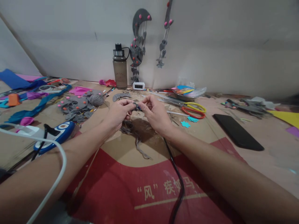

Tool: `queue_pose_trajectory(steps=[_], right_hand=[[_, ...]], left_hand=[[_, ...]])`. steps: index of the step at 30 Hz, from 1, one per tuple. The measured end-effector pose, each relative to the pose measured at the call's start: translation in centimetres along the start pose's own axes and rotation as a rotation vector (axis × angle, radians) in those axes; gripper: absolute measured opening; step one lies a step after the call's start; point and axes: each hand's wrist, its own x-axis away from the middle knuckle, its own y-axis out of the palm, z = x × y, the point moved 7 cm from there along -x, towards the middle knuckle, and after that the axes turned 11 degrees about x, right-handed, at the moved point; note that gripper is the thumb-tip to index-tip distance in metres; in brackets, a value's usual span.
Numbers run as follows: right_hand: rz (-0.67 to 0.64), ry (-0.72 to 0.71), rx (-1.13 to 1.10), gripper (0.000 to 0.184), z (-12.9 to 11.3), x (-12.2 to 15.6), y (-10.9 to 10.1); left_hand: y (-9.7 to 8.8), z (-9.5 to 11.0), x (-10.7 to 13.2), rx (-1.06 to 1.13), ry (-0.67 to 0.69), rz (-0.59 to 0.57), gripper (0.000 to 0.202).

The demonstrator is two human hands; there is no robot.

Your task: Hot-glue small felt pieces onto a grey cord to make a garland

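Close together over the middle of the work surface, my left hand [120, 112] and my right hand [156, 114] both pinch a small dark grey piece [136, 106]. Fingers cover most of it, so its exact shape is hidden. Below the hands lies a loose bundle of grey yarn [126, 127], with a tail of strands [140, 147] trailing towards me. A grey crescent-shaped piece [120, 96] rests just beyond my left hand. To the right of my right hand are red-and-yellow-handled scissors [192, 111] and turquoise flower-shaped cutouts [185, 124].
Left are grey felt pieces with coloured dots [77, 104], a yarn ball [96, 99] and a blue-and-white power strip [56, 135]. A bottle [120, 70] and small clock [138, 86] stand behind. Right lies a black phone [237, 131]. A black cable [178, 180] crosses the red-printed cardboard [112, 186].
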Motion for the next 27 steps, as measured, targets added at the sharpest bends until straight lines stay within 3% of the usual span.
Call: queue_pose_trajectory(steps=[6,12,16,27], right_hand=[[-0.027,-0.024,-0.069,0.017,0.4,-0.2,0.6],[-0.012,0.129,-0.153,0.016,2.0,-0.6,0.7],[-0.012,0.150,-0.128,0.015,2.4,-0.6,0.5],[-0.006,0.044,-0.047,0.013,0.9,-0.2,0.5]], left_hand=[[0.1,-0.2,-0.1,0.011,-0.029,-0.009,0.018],[0.7,-0.6,-0.2,0.018,-0.081,-0.104,0.023],[0.7,-0.6,-0.2,-0.026,-0.075,-0.136,0.029],[0.1,0.4,0.0,-0.245,0.101,-0.069,0.019]])
